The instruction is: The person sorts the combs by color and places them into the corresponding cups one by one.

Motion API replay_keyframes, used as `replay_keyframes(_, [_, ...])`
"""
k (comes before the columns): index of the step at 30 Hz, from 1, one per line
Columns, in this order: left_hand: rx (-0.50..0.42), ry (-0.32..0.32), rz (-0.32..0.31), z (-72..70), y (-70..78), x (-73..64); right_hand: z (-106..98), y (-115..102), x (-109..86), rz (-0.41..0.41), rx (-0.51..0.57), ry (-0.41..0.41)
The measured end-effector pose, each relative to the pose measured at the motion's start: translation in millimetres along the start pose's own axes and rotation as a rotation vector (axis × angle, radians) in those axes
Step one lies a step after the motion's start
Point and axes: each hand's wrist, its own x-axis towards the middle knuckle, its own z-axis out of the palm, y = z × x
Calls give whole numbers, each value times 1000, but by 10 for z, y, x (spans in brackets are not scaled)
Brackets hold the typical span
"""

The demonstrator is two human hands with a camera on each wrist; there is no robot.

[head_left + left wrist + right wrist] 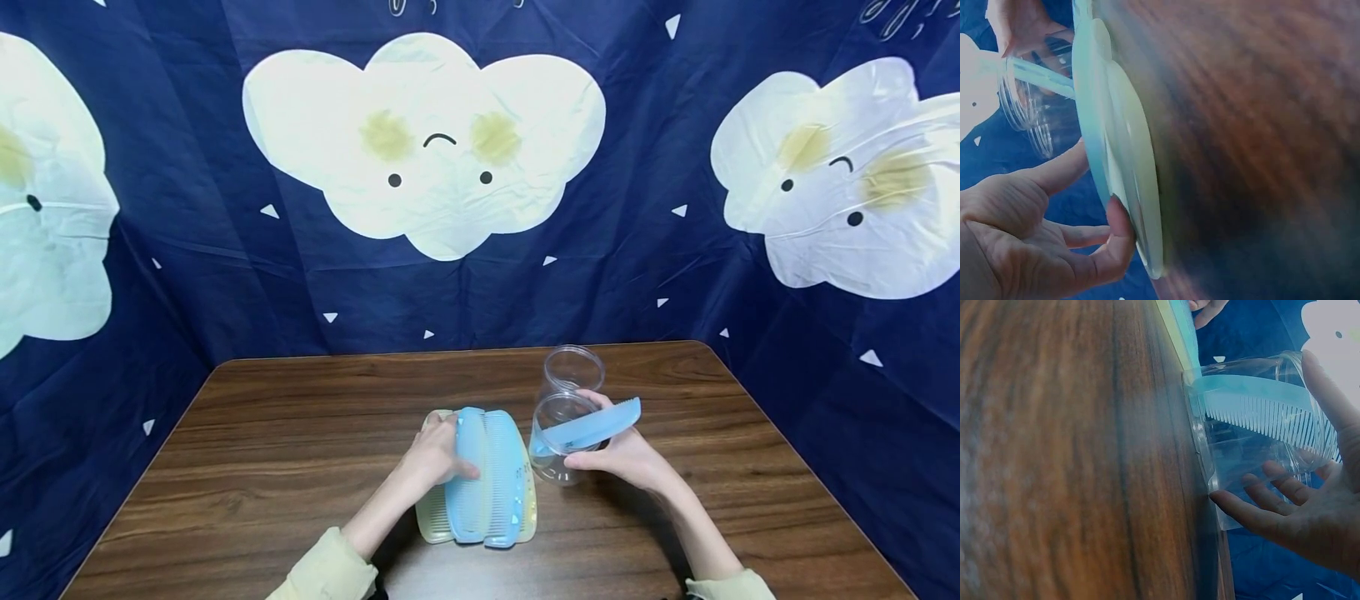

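Note:
In the head view a fan of blue and pale yellow combs lies on the table. My left hand (435, 454) is at its left side, thumb across the upper left blue comb (468, 508) and fingers bent at its edge. In the left wrist view a fingertip meets the pile's rim, between the blue layer and a yellow comb (1138, 137). My right hand (630, 454) grips a clear plastic cup (555, 473), thumb near its rim and fingers along the far side. Another blue comb (1254, 390) leans inside this cup, one end sticking out above the hand.
A second clear cup (573, 354) stands just behind the held one. The brown wood-grain table (300, 425) extends around everything. Dark blue cloth with cloud prints (423, 150) hangs behind it and at both sides.

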Motion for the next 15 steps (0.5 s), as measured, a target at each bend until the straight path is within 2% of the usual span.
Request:
replay_keyframes(6, [-19, -11, 10, -15, -30, 28, -2, 8, -2, -2, 1, 3])
replay_keyframes(12, [-55, -29, -22, -60, -19, 27, -1, 6, 0, -3, -2, 8])
replay_keyframes(15, [-71, -27, -7, -74, -24, 21, 2, 10, 3, -1, 2, 6])
